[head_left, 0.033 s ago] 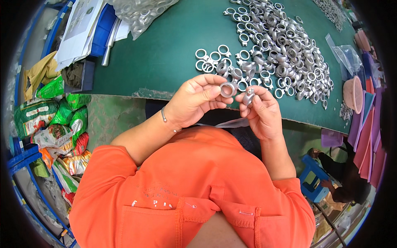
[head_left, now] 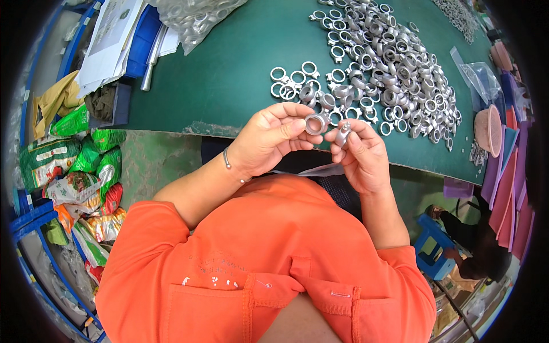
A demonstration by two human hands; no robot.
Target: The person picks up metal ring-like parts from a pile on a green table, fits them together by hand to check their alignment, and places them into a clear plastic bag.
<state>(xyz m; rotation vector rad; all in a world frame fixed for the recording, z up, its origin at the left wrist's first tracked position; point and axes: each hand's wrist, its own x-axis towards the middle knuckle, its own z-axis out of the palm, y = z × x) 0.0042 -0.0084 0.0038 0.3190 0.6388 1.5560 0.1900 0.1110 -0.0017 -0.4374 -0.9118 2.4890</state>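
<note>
Unmoved since earlier: left hand (head_left: 269, 140) pinching grey metal ring (head_left: 315, 123), right hand (head_left: 360, 154) gripping small metal fitting (head_left: 342, 135); green sacks (head_left: 86, 154) far left.

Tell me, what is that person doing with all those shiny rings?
A person in an orange shirt sits at a green table. Their left hand pinches a silver metal ring between thumb and fingers, and their right hand holds a small metal fitting right beside it. Both pieces are up off the table, close together. Just past the hands lies a big pile of metal ring parts, and a clear bag of more parts sits at the far left.
</note>
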